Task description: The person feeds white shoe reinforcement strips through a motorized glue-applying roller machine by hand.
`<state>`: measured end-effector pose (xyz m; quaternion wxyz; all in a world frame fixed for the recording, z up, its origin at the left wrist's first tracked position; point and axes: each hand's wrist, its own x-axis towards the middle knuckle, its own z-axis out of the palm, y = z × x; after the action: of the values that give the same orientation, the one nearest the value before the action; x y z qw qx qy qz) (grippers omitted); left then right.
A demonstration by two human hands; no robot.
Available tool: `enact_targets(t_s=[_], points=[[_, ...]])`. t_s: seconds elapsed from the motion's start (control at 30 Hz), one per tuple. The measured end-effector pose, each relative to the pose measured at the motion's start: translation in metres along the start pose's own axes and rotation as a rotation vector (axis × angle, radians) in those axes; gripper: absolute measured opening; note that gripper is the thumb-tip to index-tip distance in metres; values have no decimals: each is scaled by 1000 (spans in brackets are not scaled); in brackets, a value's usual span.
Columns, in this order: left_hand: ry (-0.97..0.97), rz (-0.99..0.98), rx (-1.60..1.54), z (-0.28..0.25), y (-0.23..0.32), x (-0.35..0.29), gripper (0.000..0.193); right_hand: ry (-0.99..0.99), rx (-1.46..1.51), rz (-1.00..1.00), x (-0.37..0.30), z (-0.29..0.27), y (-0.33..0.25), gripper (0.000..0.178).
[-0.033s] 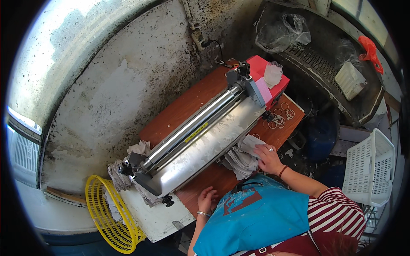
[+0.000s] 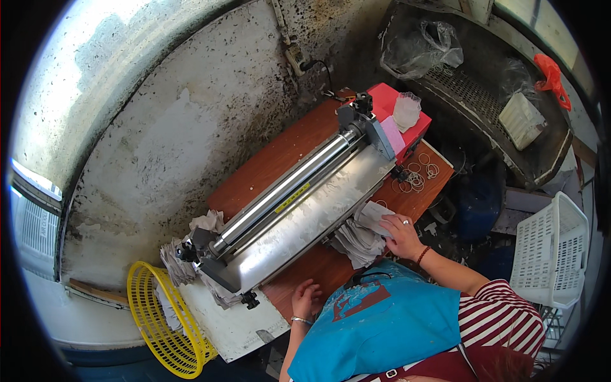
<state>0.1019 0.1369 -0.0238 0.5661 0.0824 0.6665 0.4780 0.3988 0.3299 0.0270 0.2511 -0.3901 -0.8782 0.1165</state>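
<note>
My right hand (image 2: pixel 402 237) bends over the end of a folded pale grey sheet (image 2: pixel 372 216), on top of a stack of similar soft grey sheets (image 2: pixel 356 245); the thumb is partly hidden. Whether they are cloth or something else I cannot tell. My left hand (image 2: pixel 305 300) hovers by the table's front edge, with loosely bent fingers and nothing visible in it. Between the wall and my body stands a roller machine with a shiny metal roller (image 2: pixel 286 191) and a sloping steel tray (image 2: pixel 312 204). The stack sits against its near right side.
More grey sheets (image 2: pixel 179 262) are bunched at the machine's left end, beside a tilted yellow basket (image 2: pixel 137 318). Pale rubber bands (image 2: pixel 414 180) lie on the brown tabletop (image 2: pixel 414 200) near a red box (image 2: pixel 417 130). A white crate (image 2: pixel 528 254) stands at right.
My left hand has shifted very slightly left. My right hand stays on the grey sheet with hardly any movement.
</note>
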Motion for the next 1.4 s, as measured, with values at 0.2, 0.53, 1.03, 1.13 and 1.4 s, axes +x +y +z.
enact_targets(t_s=[0.2,0.53,1.03,1.13,1.4], points=[[241,133,-337,-48,20,-18,28,217,55,109,18,-21,44,37],[298,307,-285,-99,41,-34,33,-28,180,546,98,-56,60,49],[158,177,-26,-107,90,-47,25,-167,-73,678,137,-55,49,43],[205,167,17,-95,98,-50,21,-135,-129,709,137,-55,46,44],[200,172,-25,-95,96,-52,20,-87,-132,727,135,-57,36,42]])
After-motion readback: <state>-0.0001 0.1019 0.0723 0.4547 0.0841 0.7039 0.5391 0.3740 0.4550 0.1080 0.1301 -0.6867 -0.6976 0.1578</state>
